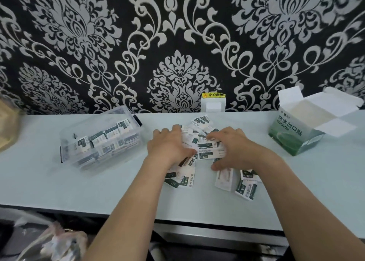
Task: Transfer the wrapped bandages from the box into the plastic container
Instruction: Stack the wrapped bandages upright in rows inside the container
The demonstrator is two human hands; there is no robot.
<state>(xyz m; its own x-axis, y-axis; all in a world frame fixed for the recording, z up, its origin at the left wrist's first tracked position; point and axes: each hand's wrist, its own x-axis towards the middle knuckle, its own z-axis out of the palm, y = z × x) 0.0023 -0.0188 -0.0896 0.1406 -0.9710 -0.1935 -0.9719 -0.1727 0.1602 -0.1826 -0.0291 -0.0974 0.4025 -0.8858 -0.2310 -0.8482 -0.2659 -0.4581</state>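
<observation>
Damask wallpaper behind pale bench (59,185), loose bandages (205,152) piled mid-bench under both hands, left hand (167,144) and right hand (235,148) spread flat on pile, container (98,140) left part-filled, open box (302,128) right.

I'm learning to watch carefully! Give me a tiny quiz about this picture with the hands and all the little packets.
1. True or false: the green box is closed.
2. Which side of the loose bandages is the plastic container on: A left, B right?
3. What do the left hand and right hand rest on?

Key: 1 false, its flaps stand open. 2 A. 3 The pile of loose bandages on the table.
</observation>
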